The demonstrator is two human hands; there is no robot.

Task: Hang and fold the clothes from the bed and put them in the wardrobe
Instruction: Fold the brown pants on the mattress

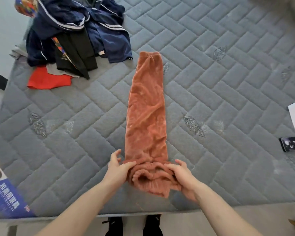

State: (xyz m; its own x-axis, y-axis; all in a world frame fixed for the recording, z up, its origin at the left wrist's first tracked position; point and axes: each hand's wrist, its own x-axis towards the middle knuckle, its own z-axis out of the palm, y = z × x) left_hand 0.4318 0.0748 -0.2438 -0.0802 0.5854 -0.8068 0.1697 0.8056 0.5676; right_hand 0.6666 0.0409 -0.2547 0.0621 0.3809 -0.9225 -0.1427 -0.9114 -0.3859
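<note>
Clothes are the business here, and the piece in hand is a rust-orange fleece garment (146,106), laid out as one long narrow strip on the grey quilted mattress (228,68). It runs straight away from the hands, its far end well beyond them and its near end bunched between them at the mattress edge closest to the person.

The step looks like folding: the strip is already narrowed lengthwise, and the ribbed near end appears to be turned over on itself, as the start of a roll or a first fold. I judge the next move calls for both hands to carry that bunched end forward along the strip together, keeping the edges square so the soft pile does not skew or slump to one side.

The left hand (117,169) grips the left side of the bunched end, thumb laid across the top of the fabric and fingers partly spread and curled beside it. The right hand (180,176) holds the right side, fingers curled over the top of the ribbed cuff and pressing into it. Neither hand is released; each clasps the cloth.

Well beyond the left hand and off to its outer side lies the pile of unfolded clothes (75,36), dark blue, black and red, still to be dealt with. The wardrobe is not in view.
</note>
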